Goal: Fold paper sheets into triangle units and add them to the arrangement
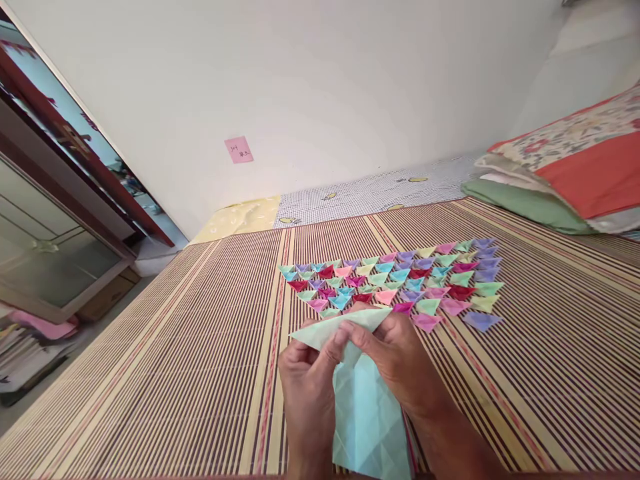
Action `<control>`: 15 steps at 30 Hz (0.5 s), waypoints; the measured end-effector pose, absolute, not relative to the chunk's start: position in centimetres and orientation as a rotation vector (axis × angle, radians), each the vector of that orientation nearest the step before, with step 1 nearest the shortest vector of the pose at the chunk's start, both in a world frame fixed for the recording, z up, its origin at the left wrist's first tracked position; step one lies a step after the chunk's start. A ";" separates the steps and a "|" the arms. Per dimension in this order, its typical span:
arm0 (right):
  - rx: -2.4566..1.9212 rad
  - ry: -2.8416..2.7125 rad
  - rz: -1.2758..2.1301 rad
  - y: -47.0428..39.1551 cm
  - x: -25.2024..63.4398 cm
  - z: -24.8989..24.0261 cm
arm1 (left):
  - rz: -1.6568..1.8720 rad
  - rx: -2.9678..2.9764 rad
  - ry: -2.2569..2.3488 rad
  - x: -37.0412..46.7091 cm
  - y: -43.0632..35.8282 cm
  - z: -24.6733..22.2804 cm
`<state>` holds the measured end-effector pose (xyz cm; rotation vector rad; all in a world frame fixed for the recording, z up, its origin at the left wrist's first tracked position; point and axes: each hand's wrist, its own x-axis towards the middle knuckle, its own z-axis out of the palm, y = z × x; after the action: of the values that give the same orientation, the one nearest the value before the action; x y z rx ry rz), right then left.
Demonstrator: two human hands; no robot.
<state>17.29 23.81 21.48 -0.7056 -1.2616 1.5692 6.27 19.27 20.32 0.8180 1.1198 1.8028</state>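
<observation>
A pale green sheet of paper (320, 331), folded into a triangle, is pinched between my two hands. My left hand (311, 387) grips its left part, thumb on top and fingers behind. On the other side my right hand (400, 353) holds it the same way, and the two thumbs nearly meet at the middle. Below and between my wrists lies light blue paper (370, 413) with crease lines across it. Just beyond my hands, several rows of small folded paper triangles (385, 280) in many colours rest on the striped mat (200, 347).
A patterned cloth (345, 200) runs along the wall at the mat's far edge. Folded bedding (575, 167) is piled at the far right. A pink note (239, 150) is stuck on the wall. At left stand a glass-fronted cabinet (45, 233) and an open doorway.
</observation>
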 end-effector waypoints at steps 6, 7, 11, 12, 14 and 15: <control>-0.711 -1.316 1.523 23.8 17.4 21.4 | 1.940 0.923 1.211 6.3 19.3 20.3; -0.717 -1.323 1.502 23.7 17.3 21.4 | 1.961 0.941 1.250 6.4 19.2 20.5; -0.742 -1.332 1.451 23.6 17.2 21.3 | 2.024 0.986 1.366 7.0 18.9 20.9; -0.753 -1.329 1.442 23.7 17.2 21.2 | 2.026 0.954 1.381 7.1 18.9 20.9; -0.781 -1.328 1.415 23.8 17.3 21.1 | 2.003 0.841 1.401 7.0 19.0 20.6; -0.794 -1.328 1.394 24.0 17.5 21.1 | 1.987 0.778 1.397 6.9 19.1 20.4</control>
<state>17.48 23.99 21.07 -0.7944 -1.3284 1.3941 6.91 19.10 20.36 0.7781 1.3971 1.9874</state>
